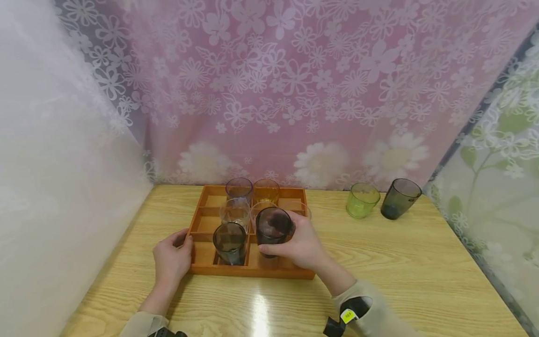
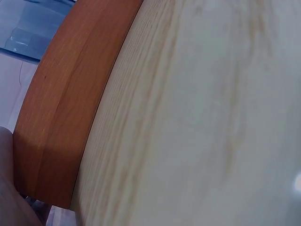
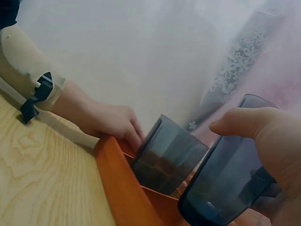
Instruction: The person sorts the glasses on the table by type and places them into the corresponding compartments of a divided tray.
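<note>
A smoky grey glass tumbler (image 1: pixel 273 224) is held in my right hand (image 1: pixel 301 243), thumb on its near side, above the front part of an orange-brown wooden divided tray (image 1: pixel 252 270). The right wrist view shows the tumbler tilted, its thick base close over the tray's front wall. My left hand (image 1: pixel 172 257) grips the tray's left side wall near the front corner. Beside the held tumbler, a second dark grey tumbler (image 1: pixel 229 243) stands in a front compartment. Behind it are clear glasses (image 1: pixel 235 213), partly hidden by the held one and my right hand.
At the tray's back stand a bluish-purple glass (image 1: pixel 239 189) and an amber glass (image 1: pixel 266 191). To the right on the wooden table (image 1: pixel 404 271) stand a short green glass (image 1: pixel 363 200) and a tall dark grey glass (image 1: pixel 400 199). Patterned curtains (image 1: pixel 294 93) border the table.
</note>
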Action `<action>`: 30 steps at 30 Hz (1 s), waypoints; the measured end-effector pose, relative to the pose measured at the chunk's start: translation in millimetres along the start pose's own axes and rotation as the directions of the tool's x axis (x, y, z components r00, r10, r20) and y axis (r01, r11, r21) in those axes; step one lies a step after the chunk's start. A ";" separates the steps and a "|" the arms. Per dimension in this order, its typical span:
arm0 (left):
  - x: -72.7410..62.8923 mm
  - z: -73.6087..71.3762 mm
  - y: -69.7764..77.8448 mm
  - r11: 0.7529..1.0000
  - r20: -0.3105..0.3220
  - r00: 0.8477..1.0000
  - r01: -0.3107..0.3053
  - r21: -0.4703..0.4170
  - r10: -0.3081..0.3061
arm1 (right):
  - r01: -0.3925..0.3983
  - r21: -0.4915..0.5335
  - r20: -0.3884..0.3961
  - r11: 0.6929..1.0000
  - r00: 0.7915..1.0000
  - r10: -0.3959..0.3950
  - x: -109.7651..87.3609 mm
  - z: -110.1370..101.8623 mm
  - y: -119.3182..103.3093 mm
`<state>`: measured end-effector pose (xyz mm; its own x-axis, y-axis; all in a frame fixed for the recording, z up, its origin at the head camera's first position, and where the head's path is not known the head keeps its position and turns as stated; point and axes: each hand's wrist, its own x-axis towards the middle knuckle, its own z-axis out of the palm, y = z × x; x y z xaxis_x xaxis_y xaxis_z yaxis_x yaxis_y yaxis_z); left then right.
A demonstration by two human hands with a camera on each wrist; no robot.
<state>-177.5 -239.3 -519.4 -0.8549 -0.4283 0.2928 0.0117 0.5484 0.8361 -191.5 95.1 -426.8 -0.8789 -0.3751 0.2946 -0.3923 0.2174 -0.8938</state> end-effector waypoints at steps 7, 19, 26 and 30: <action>-0.6 0.9 -1.0 1.000 -0.001 1.000 0.007 0.006 -0.007 | -0.042 0.000 -0.006 0.999 0.999 0.042 -3.1 11.5 7.5; 1.2 1.6 -4.8 1.000 0.002 1.000 -0.004 0.008 0.004 | -0.030 -0.070 -0.017 0.997 0.999 0.029 -7.3 22.7 23.4; 2.1 1.4 -5.2 1.000 -0.010 1.000 -0.019 0.008 0.019 | -0.023 -0.033 0.010 0.999 1.000 0.023 -8.3 29.8 35.2; 0.1 0.1 -4.4 1.000 -0.002 1.000 -0.008 0.000 0.008 | -0.055 -0.017 0.016 0.998 0.998 0.055 -11.6 34.3 40.6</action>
<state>-177.7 -241.6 -523.1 -0.8540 -0.4252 0.2999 0.0183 0.5514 0.8340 -188.0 77.4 -478.1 -0.8949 -0.3767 0.2391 -0.3478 0.2532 -0.9027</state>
